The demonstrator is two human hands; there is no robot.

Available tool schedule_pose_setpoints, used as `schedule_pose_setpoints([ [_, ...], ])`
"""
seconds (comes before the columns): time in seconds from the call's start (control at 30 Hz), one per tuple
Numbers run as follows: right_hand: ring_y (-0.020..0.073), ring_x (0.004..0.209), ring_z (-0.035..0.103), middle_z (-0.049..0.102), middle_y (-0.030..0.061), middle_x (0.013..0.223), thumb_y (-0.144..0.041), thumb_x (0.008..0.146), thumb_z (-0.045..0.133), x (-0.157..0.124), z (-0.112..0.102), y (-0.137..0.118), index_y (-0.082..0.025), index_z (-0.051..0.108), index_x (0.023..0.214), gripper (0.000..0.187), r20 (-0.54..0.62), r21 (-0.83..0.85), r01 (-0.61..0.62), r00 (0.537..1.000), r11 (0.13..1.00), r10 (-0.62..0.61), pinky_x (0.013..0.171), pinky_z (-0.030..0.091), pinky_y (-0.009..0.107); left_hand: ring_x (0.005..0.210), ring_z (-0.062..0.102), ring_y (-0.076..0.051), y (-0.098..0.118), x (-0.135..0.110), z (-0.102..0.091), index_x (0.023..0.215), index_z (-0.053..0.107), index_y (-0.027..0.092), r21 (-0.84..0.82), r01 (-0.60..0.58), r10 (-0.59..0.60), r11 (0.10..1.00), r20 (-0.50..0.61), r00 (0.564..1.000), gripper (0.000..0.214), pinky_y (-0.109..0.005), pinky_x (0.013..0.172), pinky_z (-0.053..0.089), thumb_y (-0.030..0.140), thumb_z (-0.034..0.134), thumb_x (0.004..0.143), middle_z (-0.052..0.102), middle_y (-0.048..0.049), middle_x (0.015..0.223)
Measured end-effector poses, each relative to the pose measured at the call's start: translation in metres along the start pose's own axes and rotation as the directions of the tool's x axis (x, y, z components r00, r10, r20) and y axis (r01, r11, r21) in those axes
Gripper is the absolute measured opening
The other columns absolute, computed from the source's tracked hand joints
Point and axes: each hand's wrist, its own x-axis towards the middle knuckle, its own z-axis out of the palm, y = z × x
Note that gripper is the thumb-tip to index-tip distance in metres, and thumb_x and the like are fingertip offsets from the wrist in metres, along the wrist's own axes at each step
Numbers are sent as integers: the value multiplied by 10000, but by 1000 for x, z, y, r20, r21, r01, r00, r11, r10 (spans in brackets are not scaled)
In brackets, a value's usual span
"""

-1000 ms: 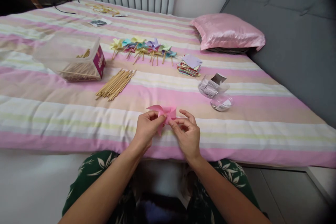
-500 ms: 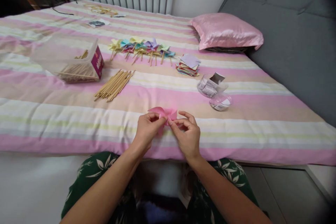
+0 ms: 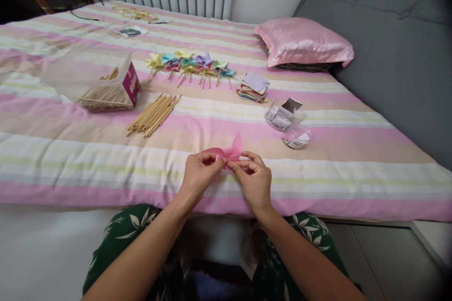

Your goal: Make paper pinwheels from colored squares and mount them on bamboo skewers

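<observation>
Pink paper (image 3: 231, 151), between the two hands above the near edge of the striped bedspread (image 3: 106, 169), now has a pointed tip standing up at its far right, where it was curled over in the earlier frame; the hands have barely shifted. Leftmost lies a clear tub (image 3: 125, 73) of sticks, then a bundle of loose sticks (image 3: 153, 115), with small paper pinwheels (image 3: 205, 60) beyond. Left hand (image 3: 197, 171) pinches the paper near its middle, thumb closed on it. It looks light, thin and springy, easily creased, so a soft pinch at the gathered centre seems best, leaving the blades uncrushed. Right hand (image 3: 256, 183) pinches it too, close to the left thumb. Farther right sit stacked paper squares (image 3: 253, 85) and clear plastic containers (image 3: 296, 138).
</observation>
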Motion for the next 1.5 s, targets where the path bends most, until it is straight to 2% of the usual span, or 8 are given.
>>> schedule_pose_setpoints([
  [0.17,222,919,612,653,78,909,-441,684,708,0,0,0,-214,748,725,234,15,19,11,1000,1000,-11,753,485,343,502,457,-92,2,-1,0,547,642,125,34,-6,6,999,-5,1000,157,-217,507,325,257,716,589,567,5,512],
  [0.4,213,916,606,639,69,900,-394,689,716,-4,-1,-7,-181,635,677,229,-11,40,109,994,993,-108,806,465,355,466,376,-67,2,0,0,481,506,146,-85,71,-72,994,-16,997,252,-214,486,282,252,707,591,450,48,459],
  [0.53,197,883,608,626,68,946,-348,652,748,-4,0,-8,-192,497,827,343,-33,170,90,996,981,-86,781,480,348,474,377,-69,0,1,-2,496,510,143,-87,73,-73,993,5,997,254,-217,491,280,268,699,611,450,43,472],
  [0.67,191,830,623,650,54,887,-335,665,731,-3,1,-9,-197,452,1020,471,44,233,12,999,972,-23,760,493,351,484,397,-76,-1,0,-2,515,522,144,-68,75,-73,995,38,997,235,-221,500,286,274,688,619,472,33,491],
  [0.8,185,779,635,671,42,824,-334,708,693,-2,0,-6,-191,477,1077,451,107,297,-75,993,952,44,707,499,329,471,359,-67,0,-2,1,498,488,150,-30,65,-63,997,56,996,270,-219,488,253,281,696,612,433,47,479],
  [1.07,160,730,628,663,31,782,-320,705,686,0,2,2,-169,597,953,304,74,384,-144,989,912,125,702,512,309,470,307,-65,2,-3,3,476,447,160,18,51,-52,999,61,997,313,-225,479,213,302,700,593,370,59,477],
  [1.4,148,684,613,647,21,727,-337,711,671,0,2,1,-165,602,868,243,36,307,-109,994,945,103,635,509,278,475,291,-63,1,-3,2,471,423,163,15,26,-27,1000,82,996,329,-225,480,207,302,688,607,345,62,487],
  [1.5,164,737,629,660,34,783,-339,713,679,0,0,1,-170,590,966,317,60,310,-79,996,948,64,701,517,316,470,308,-66,1,-3,2,478,446,162,15,42,-43,999,68,997,316,-223,476,217,307,698,600,371,58,480],
])
